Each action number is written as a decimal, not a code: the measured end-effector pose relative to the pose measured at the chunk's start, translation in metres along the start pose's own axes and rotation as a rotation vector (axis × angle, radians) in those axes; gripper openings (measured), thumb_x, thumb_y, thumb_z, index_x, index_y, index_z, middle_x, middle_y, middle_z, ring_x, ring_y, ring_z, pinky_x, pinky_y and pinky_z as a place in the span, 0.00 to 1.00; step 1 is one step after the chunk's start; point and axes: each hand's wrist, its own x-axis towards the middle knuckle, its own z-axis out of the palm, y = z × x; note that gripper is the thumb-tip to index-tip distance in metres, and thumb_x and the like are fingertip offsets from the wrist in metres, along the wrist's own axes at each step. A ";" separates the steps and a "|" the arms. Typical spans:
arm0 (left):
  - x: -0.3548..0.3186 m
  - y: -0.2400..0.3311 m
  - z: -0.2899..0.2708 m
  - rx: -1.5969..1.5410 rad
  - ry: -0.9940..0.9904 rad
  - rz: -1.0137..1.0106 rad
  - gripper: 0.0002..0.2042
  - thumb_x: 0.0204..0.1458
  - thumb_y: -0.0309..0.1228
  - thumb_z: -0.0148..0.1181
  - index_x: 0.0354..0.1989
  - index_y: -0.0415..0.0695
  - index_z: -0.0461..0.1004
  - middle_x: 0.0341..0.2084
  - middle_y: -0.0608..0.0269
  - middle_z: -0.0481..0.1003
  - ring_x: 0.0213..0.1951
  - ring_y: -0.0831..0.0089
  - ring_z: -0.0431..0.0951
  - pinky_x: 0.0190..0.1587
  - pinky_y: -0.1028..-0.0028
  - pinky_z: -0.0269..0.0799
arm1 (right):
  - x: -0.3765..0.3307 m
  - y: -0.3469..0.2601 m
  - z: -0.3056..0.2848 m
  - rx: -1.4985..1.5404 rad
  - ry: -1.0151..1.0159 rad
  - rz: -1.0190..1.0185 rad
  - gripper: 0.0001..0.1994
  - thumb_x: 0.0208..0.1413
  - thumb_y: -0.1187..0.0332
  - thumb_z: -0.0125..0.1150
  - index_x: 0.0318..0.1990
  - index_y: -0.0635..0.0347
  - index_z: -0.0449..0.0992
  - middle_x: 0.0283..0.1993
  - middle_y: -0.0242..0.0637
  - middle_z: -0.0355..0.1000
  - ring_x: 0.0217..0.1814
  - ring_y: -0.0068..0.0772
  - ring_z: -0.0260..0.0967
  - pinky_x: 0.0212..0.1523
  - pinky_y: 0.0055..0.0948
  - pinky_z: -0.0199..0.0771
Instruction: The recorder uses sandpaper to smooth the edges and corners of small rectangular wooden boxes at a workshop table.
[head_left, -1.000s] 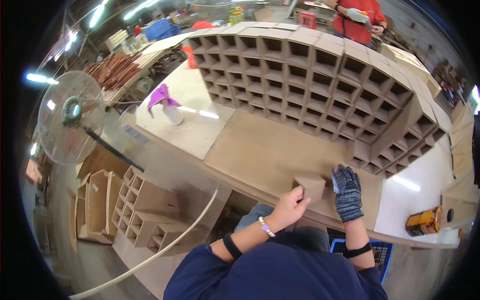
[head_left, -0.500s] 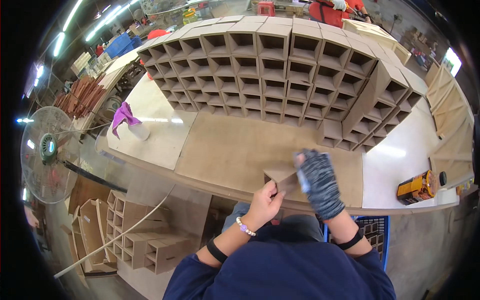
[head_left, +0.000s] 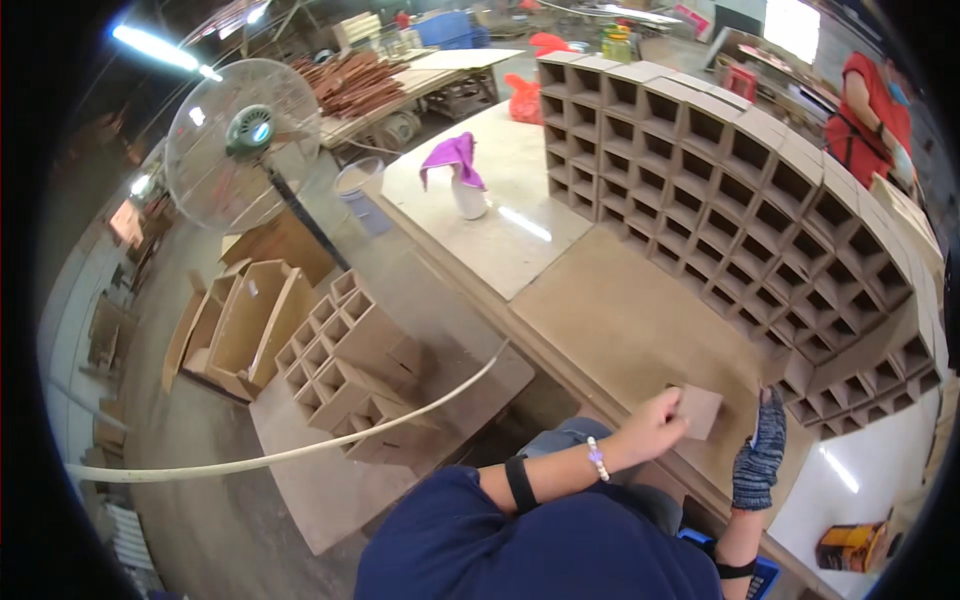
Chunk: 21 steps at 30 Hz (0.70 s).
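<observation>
The left hand (head_left: 655, 423) is bare, with a dark band and a bead bracelet at the wrist; the forearm runs up and right from the near edge, and the fingers are curled closed on the left edge of a small brown board piece (head_left: 699, 410). The right hand (head_left: 762, 450) wears a dark knitted glove; its forearm rises almost straight up, fingers extended and pointing far, lying flat just right of the piece. Whether it touches the piece cannot be told.

The board piece is a small, flat, roughly square panel of plain brown fibreboard, held tilted just above the brown counter (head_left: 620, 320) at its near right part. Just beyond it to the right stands the large grid rack (head_left: 760, 190) of square open compartments, made of the same brown board, curving across the far right of the counter.
</observation>
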 end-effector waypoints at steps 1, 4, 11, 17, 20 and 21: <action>-0.003 0.007 -0.001 0.004 0.019 0.005 0.08 0.52 0.27 0.51 0.38 0.39 0.64 0.27 0.68 0.69 0.29 0.82 0.66 0.33 0.79 0.64 | 0.000 0.000 0.002 0.029 0.035 0.019 0.23 0.48 0.82 0.43 0.55 0.62 0.63 0.53 0.47 0.64 0.56 0.48 0.60 0.58 0.40 0.56; -0.009 0.014 -0.002 0.565 -0.023 0.105 0.10 0.47 0.24 0.53 0.37 0.41 0.62 0.25 0.50 0.69 0.25 0.56 0.70 0.27 0.70 0.66 | 0.024 -0.055 -0.008 0.202 0.044 -0.087 0.23 0.48 0.82 0.44 0.55 0.62 0.63 0.53 0.46 0.65 0.55 0.48 0.61 0.58 0.40 0.56; -0.012 0.008 0.002 0.685 0.055 0.323 0.06 0.44 0.23 0.53 0.28 0.41 0.62 0.17 0.51 0.65 0.22 0.50 0.68 0.23 0.61 0.62 | 0.009 -0.027 0.024 -0.207 -0.173 -0.068 0.20 0.51 0.75 0.45 0.55 0.64 0.62 0.53 0.48 0.63 0.55 0.47 0.61 0.57 0.40 0.57; -0.013 0.002 -0.003 0.566 0.053 0.277 0.05 0.47 0.21 0.53 0.32 0.39 0.65 0.20 0.58 0.70 0.24 0.69 0.73 0.28 0.74 0.68 | 0.030 -0.081 -0.010 0.178 -0.214 -0.187 0.18 0.46 0.68 0.50 0.46 0.61 0.69 0.47 0.46 0.67 0.52 0.43 0.63 0.53 0.40 0.59; -0.013 0.000 -0.003 0.522 0.014 0.259 0.05 0.47 0.21 0.53 0.30 0.38 0.64 0.19 0.56 0.68 0.22 0.65 0.69 0.26 0.72 0.66 | 0.029 -0.055 0.000 0.153 -0.188 -0.087 0.16 0.46 0.66 0.49 0.44 0.60 0.69 0.45 0.45 0.67 0.50 0.43 0.63 0.52 0.40 0.60; -0.013 -0.002 -0.002 0.517 0.019 0.240 0.06 0.45 0.22 0.54 0.26 0.39 0.62 0.16 0.52 0.64 0.19 0.55 0.67 0.22 0.67 0.62 | 0.027 -0.031 0.016 -0.112 -0.373 0.067 0.14 0.46 0.66 0.48 0.41 0.60 0.69 0.43 0.44 0.67 0.47 0.42 0.64 0.50 0.41 0.60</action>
